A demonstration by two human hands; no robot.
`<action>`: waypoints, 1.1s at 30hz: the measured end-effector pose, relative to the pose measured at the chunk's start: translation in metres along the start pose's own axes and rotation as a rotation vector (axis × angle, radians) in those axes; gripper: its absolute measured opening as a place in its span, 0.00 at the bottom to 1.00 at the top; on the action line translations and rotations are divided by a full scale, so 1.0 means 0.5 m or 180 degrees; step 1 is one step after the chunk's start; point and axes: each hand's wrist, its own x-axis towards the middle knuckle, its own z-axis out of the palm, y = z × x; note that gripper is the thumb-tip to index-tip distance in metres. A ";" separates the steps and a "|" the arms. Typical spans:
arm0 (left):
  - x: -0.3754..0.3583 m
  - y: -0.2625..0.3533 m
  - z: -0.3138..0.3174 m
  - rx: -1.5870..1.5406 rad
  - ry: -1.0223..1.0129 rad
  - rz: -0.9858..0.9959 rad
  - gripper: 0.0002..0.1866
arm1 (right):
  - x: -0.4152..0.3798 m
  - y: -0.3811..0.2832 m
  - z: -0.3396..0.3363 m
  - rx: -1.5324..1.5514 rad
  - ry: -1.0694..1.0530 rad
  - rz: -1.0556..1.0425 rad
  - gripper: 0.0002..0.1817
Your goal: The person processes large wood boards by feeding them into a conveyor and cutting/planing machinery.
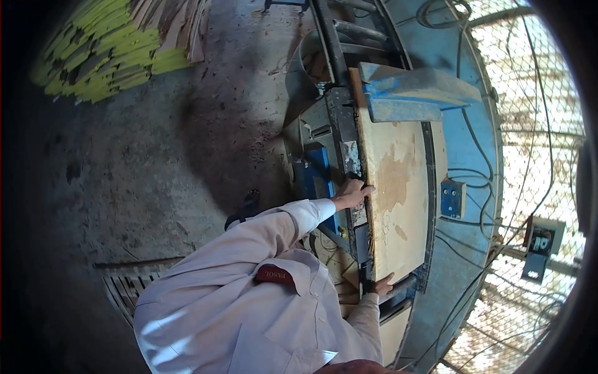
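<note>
A pale plywood panel point(398, 187) with brown stained patches lies on a dark metal-framed machine table point(350, 159). My left hand point(352, 193) is at the panel's near long edge, its fingers curled and one fingertip over the edge. At the end closest to me, my right hand point(384, 285) grips the panel's corner, thumb on top and some fingers hidden. A blue-painted guard-like piece point(417, 93) sits across the panel's far end. What lies beneath the panel is hidden.
Beyond the table runs a blue wall point(464, 143) with hanging cables and a blue socket box point(453, 198). A mesh window point(529, 75) stands above it. Stacked yellow-edged boards point(112, 50) lie on the concrete floor at far left. A slatted grate point(134, 277) is behind me.
</note>
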 end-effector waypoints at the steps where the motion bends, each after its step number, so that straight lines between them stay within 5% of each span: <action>1: -0.003 0.004 0.002 -0.0002 0.0040 -0.0019 0.27 | -0.002 -0.002 -0.004 -0.0193 -0.0097 -0.0053 0.45; 3: -0.004 0.009 0.006 -0.0008 0.0013 -0.0063 0.27 | -0.008 0.010 -0.008 -0.1303 -0.0219 -0.0824 0.28; 5: -0.003 0.009 0.013 -0.0149 0.0090 -0.0110 0.27 | -0.001 0.017 0.003 -0.1238 -0.0198 -0.0724 0.26; 8: -0.012 0.010 0.007 -0.0121 0.0019 -0.0059 0.28 | -0.012 -0.007 -0.018 -0.0885 -0.0299 -0.0509 0.30; 10: -0.001 -0.007 0.015 -0.0228 0.0033 -0.0072 0.27 | -0.019 -0.044 -0.035 0.0300 -0.0201 0.0713 0.43; 11: -0.002 -0.004 0.015 -0.0141 0.0037 -0.0111 0.27 | -0.030 -0.061 -0.054 0.0447 -0.0200 0.0779 0.55; 25: 0.007 -0.016 0.015 -0.0201 -0.0067 -0.0139 0.28 | -0.019 -0.014 -0.016 0.0251 -0.0051 0.0076 0.53; 33: 0.009 -0.009 0.011 -0.0234 -0.0164 -0.0263 0.28 | -0.022 -0.047 -0.045 0.0529 -0.0169 0.0712 0.51</action>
